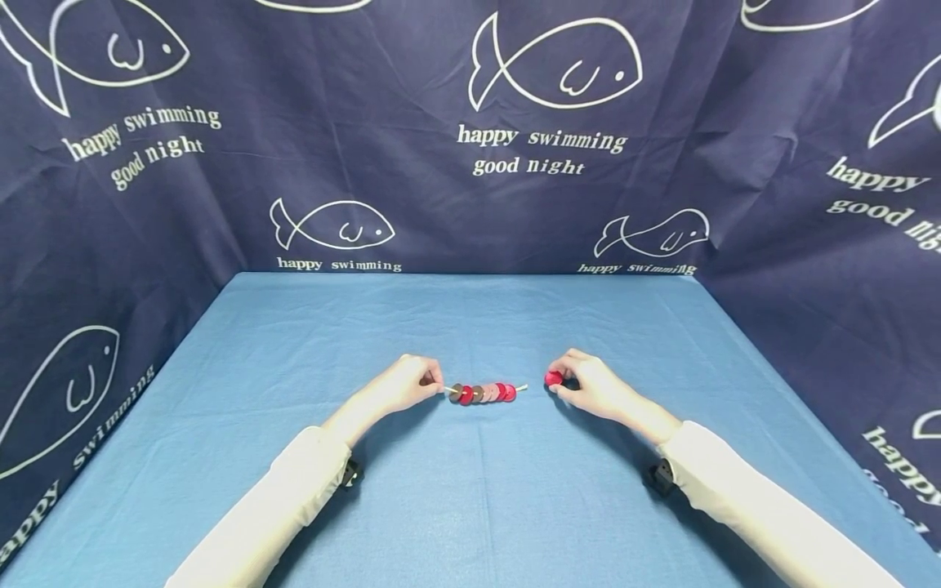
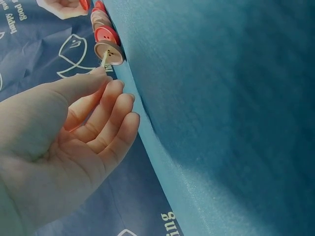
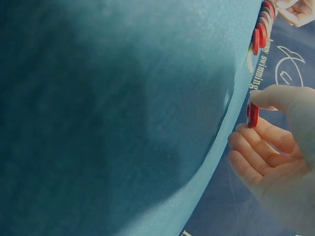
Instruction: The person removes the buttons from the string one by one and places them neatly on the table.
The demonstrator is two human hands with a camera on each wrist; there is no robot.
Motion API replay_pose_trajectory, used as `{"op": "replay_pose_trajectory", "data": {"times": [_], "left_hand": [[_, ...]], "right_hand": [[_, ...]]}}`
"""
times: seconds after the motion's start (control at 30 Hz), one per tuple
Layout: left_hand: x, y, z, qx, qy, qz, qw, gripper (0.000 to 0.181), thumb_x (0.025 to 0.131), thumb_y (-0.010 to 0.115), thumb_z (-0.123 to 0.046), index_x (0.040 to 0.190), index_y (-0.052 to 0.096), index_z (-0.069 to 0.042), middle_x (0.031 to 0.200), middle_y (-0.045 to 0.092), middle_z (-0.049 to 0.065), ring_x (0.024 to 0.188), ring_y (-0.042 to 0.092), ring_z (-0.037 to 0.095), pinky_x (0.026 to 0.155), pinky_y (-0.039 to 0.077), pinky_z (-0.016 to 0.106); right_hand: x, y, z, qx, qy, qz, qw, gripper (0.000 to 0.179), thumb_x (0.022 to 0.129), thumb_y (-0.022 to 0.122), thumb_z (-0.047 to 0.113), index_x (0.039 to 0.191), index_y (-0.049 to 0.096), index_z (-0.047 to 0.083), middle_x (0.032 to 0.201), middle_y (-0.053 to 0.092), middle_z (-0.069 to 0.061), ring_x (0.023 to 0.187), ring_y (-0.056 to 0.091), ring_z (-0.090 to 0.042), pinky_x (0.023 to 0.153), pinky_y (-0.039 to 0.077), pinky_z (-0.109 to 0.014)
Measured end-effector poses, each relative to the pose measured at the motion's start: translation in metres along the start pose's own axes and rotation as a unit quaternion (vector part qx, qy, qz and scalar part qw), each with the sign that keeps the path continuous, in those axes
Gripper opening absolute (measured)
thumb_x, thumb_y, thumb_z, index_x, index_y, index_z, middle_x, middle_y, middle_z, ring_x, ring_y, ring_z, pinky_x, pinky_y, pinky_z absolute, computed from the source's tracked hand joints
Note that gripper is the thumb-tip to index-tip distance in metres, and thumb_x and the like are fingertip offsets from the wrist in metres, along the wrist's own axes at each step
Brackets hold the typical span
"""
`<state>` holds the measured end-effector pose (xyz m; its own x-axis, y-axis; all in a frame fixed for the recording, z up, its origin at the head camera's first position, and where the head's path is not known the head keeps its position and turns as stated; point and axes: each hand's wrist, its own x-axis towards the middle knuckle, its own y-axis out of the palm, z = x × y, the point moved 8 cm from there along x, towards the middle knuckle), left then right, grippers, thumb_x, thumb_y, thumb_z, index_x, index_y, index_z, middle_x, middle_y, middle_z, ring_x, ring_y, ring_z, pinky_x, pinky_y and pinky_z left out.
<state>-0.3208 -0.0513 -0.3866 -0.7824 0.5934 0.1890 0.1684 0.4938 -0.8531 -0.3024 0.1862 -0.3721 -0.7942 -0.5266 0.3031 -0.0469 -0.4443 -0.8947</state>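
Between the right fingers (image 3: 275, 134) sits a red button (image 3: 253, 116).

We count one left hand (image 1: 403, 382), one right hand (image 1: 594, 387) and one string (image 1: 523, 387).
Mid-frame, on the string, we make out two brown buttons (image 1: 455, 394), three red buttons (image 1: 510, 393) and some pink buttons (image 1: 492, 393) overlapping too closely to number; to their right, one loose red button (image 1: 553, 378). We see two pale sleeves (image 1: 266, 505) and one table (image 1: 478, 490).

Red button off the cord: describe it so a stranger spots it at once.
On the blue tablecloth, find the row of threaded buttons, then look right to the person's right grip. Pinched there is the red button; unlike its neighbours, it is not on the cord.
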Motion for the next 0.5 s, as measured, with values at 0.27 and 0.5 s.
{"op": "replay_pose_trajectory", "data": {"times": [0.27,0.5], "left_hand": [[-0.0004,0.0010,-0.0006,-0.001,0.003,0.003,1.0000,0.009,0.083,0.067,-0.008,0.075,0.064,-0.010,0.069,0.066,-0.001,0.063,0.055,0.002,0.062,0.045,0.018],[-0.0009,0.0005,-0.0010,-0.005,-0.001,0.004,1.0000,0.009,0.083,0.067,-0.009,0.075,0.064,-0.010,0.070,0.066,-0.001,0.064,0.056,0.003,0.062,0.045,0.018]], "right_hand": [[-0.0012,0.0019,0.0008,0.011,-0.007,-0.003,0.9999,0.019,0.077,0.071,0.007,0.094,0.065,0.001,0.084,0.060,-0.003,0.076,0.059,-0.016,0.070,0.051,-0.033],[-0.0007,0.0041,-0.0003,0.015,-0.009,-0.001,0.9999,0.018,0.077,0.070,0.007,0.093,0.065,0.001,0.083,0.060,-0.003,0.076,0.059,-0.015,0.069,0.051,-0.031]]}}
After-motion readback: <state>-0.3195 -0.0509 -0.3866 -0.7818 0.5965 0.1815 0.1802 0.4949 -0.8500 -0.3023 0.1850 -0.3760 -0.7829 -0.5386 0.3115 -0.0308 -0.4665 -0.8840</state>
